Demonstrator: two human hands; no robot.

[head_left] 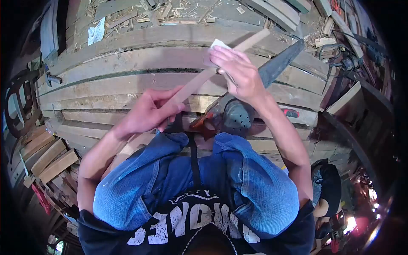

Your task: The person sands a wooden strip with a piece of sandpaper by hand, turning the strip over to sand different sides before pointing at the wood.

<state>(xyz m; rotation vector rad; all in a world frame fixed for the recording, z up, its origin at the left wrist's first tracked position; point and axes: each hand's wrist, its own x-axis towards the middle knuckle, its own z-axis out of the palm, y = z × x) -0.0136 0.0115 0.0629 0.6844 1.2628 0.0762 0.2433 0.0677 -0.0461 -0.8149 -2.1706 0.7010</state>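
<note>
A long, narrow wooden strip slants up and to the right across the planks, from near my knees. My left hand is wrapped round its lower part. Higher up, my right hand presses a pale folded piece of sandpaper against the strip; the fingers hide much of the sheet. Just beneath my right forearm lies a handsaw, its dark blade pointing to the upper right and its brown handle near my foot. The strip's lower end runs behind my left arm and knee.
Wide wooden planks form the surface before me. A red and grey utility knife lies at right, a metal tool at left. Wood blocks are stacked lower left. Shavings and a crumpled white scrap lie beyond. Another person sits at lower right.
</note>
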